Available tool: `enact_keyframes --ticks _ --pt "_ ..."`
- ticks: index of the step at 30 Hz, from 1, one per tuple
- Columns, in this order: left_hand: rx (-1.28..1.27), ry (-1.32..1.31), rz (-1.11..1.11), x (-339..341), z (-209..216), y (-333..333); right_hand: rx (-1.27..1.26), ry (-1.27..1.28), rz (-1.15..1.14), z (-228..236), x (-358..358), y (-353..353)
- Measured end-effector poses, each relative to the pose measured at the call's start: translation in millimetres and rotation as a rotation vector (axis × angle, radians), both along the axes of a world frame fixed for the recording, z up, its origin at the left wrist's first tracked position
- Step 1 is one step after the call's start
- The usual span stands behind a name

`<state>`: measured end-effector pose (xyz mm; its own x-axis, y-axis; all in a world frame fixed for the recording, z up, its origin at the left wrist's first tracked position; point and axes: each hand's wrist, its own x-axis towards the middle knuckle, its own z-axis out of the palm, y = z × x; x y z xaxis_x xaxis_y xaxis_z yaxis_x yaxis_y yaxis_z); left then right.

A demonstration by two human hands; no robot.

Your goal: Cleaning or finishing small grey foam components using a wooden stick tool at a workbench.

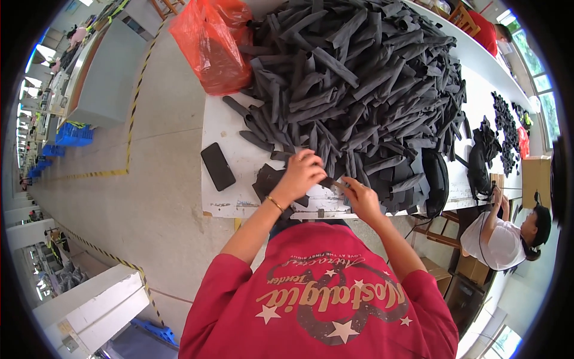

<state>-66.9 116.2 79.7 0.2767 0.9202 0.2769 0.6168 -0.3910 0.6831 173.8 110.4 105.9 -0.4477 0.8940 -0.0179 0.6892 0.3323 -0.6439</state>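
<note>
In front of me a large heap of dark grey fabric tubes (371, 90) covers much of the white table (218, 128). At its near edge, my right hand (363, 200) is closed on a narrow dark strip (335, 183) with a brownish end, pinched between thumb and fingers. My left hand (303, 172) is at the strip's other end, its fingers curled and slightly blurred; what lies inside them is hidden. Flat dark fabric pieces (266, 181) lie beside and under my left wrist. More flat dark pieces (406, 190) are stacked right of my right hand.
A black phone (218, 167) lies near the table's left edge. A red plastic bag (215, 51) stands at the far left corner. To the right are a black bag-like item (434, 182) and a seated co-worker (499, 239) in white. Another person in red (483, 33) is beyond the heap.
</note>
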Motion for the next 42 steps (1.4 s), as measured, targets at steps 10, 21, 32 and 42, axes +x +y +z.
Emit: enact_keyframes --ticks 10,21,32,42 --pt "-0.546 -2.104 0.599 19 -20 -29 -0.004 0.319 0.032 -18 -70 -10" --pt "-0.444 -1.957 0.988 8 15 -9 -0.120 0.122 0.013 -14 -65 -43" --pt "-0.579 -1.941 0.994 15 1 -6 -0.213 -0.064 0.102 64 -4 -67" --pt "-0.172 -1.895 1.001 -80 21 11 -0.285 0.023 -0.027 111 13 -66"
